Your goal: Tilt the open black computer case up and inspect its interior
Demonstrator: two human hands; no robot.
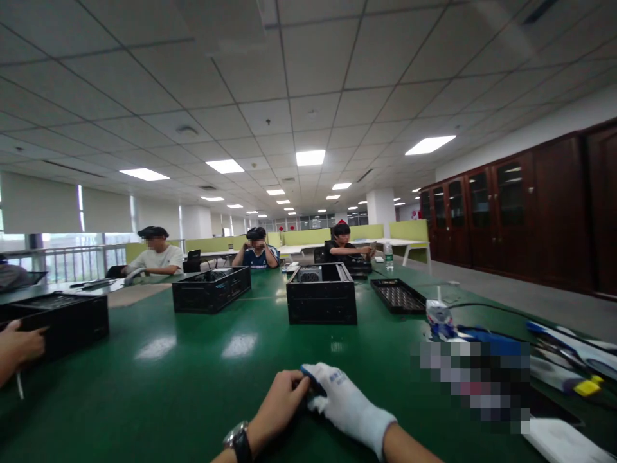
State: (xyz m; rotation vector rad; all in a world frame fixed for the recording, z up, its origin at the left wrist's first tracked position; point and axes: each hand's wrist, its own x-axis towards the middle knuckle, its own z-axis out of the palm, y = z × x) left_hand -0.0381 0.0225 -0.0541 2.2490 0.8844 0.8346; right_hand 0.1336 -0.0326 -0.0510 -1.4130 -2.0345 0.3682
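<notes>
Open-plan office, ceiling light panels (pixel 311 158) across the top, lime-green partitions (pixel 409 229) and white desks (pixel 407 243) mid-frame, tall wooden cabinets (pixel 554 212) at right, window blinds (pixel 41 202) at left.

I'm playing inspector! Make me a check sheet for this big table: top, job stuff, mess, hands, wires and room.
Surface: glossy green tabletop, reflecting lights.
Job's things: white-and-blue fabric glove, worn on the right hand.
Clutter: long blue-and-white items at right, partly behind pixelation; black rectangular tray.
Hands: bare left hand against the glove; exact grip unclear.
Cables: thin black cable at right.
Surroundings: black box-shaped cases, seated people, brown wooden cabinets.
</notes>
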